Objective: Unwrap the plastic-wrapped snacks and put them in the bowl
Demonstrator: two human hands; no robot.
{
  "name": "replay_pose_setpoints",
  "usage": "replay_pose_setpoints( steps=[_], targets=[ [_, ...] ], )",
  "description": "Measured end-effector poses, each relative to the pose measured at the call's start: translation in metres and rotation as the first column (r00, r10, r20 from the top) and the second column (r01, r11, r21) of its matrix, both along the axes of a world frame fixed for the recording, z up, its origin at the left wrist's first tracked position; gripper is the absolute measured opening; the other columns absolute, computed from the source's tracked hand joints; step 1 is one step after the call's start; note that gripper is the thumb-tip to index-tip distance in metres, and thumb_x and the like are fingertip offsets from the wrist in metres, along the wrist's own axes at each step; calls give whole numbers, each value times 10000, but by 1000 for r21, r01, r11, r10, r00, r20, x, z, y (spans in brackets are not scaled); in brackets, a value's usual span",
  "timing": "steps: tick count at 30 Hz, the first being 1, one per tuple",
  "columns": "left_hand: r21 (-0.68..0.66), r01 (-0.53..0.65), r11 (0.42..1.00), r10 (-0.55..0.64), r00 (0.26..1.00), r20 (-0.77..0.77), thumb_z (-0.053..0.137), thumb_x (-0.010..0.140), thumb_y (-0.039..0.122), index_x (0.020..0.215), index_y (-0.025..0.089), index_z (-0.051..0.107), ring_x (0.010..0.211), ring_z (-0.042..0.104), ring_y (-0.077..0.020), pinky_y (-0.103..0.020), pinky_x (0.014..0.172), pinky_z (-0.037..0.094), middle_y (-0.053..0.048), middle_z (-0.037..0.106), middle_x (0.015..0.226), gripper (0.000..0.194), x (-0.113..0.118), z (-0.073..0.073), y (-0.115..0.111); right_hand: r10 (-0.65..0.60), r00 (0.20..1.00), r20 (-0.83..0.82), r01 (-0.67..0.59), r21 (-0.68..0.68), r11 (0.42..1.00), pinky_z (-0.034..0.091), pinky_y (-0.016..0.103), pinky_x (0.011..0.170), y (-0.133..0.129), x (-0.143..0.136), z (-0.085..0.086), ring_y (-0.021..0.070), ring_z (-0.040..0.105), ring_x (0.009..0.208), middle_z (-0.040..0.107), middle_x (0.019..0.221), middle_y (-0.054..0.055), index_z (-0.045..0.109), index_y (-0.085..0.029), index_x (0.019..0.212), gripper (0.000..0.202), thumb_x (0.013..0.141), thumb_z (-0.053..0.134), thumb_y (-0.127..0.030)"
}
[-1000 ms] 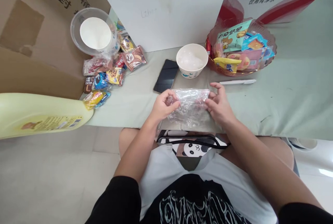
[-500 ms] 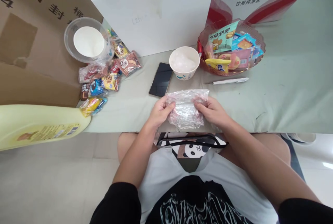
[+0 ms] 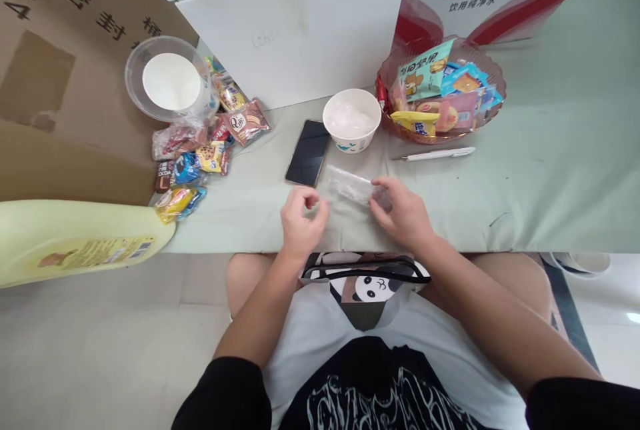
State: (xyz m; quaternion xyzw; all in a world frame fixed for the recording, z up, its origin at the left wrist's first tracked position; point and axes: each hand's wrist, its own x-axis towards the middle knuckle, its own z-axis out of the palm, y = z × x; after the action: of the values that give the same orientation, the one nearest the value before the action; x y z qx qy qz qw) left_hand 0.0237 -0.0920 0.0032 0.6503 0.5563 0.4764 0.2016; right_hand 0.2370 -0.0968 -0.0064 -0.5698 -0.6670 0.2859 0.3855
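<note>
A clear, crinkled plastic piece [image 3: 353, 187], perhaps a bag or wrap, is slightly blurred above the green cloth. My right hand [image 3: 403, 211] pinches its right end between thumb and fingers. To the left of the plastic is my left hand [image 3: 303, 222], fingers curled with a gap between thumb and forefinger and nothing visible in them. Just beyond lie a black phone [image 3: 307, 153] and a paper bowl [image 3: 352, 121] with crumpled clear plastic inside. A white pen [image 3: 437, 155] rests to the right of the bowl.
A pink glass bowl [image 3: 445, 137] holds packaged snacks at the back right. More wrapped snacks [image 3: 193, 160] are piled at left beside a lidded tub [image 3: 170, 80]. White boxes [image 3: 295, 37] stand behind. A yellow bottle [image 3: 85, 243] juts in from the left.
My left hand has let go of the plastic and moved slightly left and down. The plastic, spread between both hands before, is now narrow and held by my right hand alone.
</note>
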Motion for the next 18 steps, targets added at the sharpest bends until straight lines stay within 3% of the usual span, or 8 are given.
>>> replay_pose_setpoints(
  steps=[3, 5, 7, 9, 12, 15, 16, 18],
  targets=[
    [-149, 213, 966, -210, 977, 36, 674, 885, 371, 1081, 208, 648, 1022, 652, -203, -336, 866, 543, -86, 689, 1094, 257, 16, 6, -18, 213, 966, -144, -215, 1, 977, 543, 364, 809, -11, -9, -2, 229, 682, 902, 721, 1033, 72, 584, -254, 1183, 320, 864, 589, -267],
    [-305, 392, 868, -330, 914, 236, 658, 901, 493, 1222, 204, 632, 1147, 650, -247, -367, 937, 545, -124, 680, 1244, 433, 27, 4, -26, 301, 877, -375, -352, -73, 933, 545, 346, 817, -17, -12, 1, 207, 671, 921, 697, 1066, 66, 552, -256, 1185, 319, 879, 616, -321],
    [-392, 545, 741, -348, 812, 469, 644, 892, 595, 1271, 194, 632, 1119, 673, -262, -378, 947, 546, -127, 701, 1227, 552, 34, -1, -29, 273, 730, -626, -461, -157, 873, 545, 329, 798, -19, -13, 5, 188, 666, 903, 678, 1068, 54, 520, -263, 1193, 368, 871, 651, -382],
    [-418, 590, 691, -286, 754, 591, 669, 856, 642, 1239, 188, 666, 1044, 690, -263, -383, 932, 544, -114, 727, 1145, 594, 36, -3, -26, 186, 568, -802, -543, -195, 817, 546, 339, 815, -17, -10, 10, 191, 674, 911, 679, 1049, 37, 491, -285, 1220, 459, 823, 690, -403],
    [-402, 428, 810, -207, 849, 486, 734, 832, 562, 1110, 219, 730, 1070, 650, -269, -397, 969, 514, -90, 715, 1091, 441, 32, 13, -5, 74, 472, -879, -485, -189, 854, 510, 396, 982, -7, 0, 16, 216, 671, 1063, 690, 1077, 28, 483, -311, 1209, 503, 765, 708, -383],
    [-149, 88, 985, -70, 990, 120, 731, 841, 305, 1036, 258, 731, 1088, 562, -252, -403, 1019, 453, -73, 621, 1054, 200, 29, 49, 39, -46, 591, -805, -258, -242, 935, 487, 400, 1009, 3, 12, 19, 211, 658, 1054, 665, 1011, 18, 507, -297, 1090, 356, 784, 662, -391],
    [-45, -1, 999, 1, 1000, -6, 696, 837, 215, 1023, 255, 718, 1008, 550, -239, -408, 980, 450, -68, 584, 997, 191, 31, 62, 58, -76, 631, -772, -207, -262, 943, 495, 394, 978, 5, 14, 20, 206, 656, 1009, 648, 969, 13, 507, -290, 1060, 316, 794, 643, -395],
    [69, -17, 997, 31, 979, -203, 690, 741, 54, 955, 252, 642, 874, 522, -220, -415, 919, 435, -32, 544, 869, 296, 40, 83, 98, -95, 682, -725, -169, -283, 944, 506, 375, 906, 9, 18, 21, 195, 640, 922, 615, 901, 3, 508, -279, 1029, 278, 803, 621, -393]
  ],
)
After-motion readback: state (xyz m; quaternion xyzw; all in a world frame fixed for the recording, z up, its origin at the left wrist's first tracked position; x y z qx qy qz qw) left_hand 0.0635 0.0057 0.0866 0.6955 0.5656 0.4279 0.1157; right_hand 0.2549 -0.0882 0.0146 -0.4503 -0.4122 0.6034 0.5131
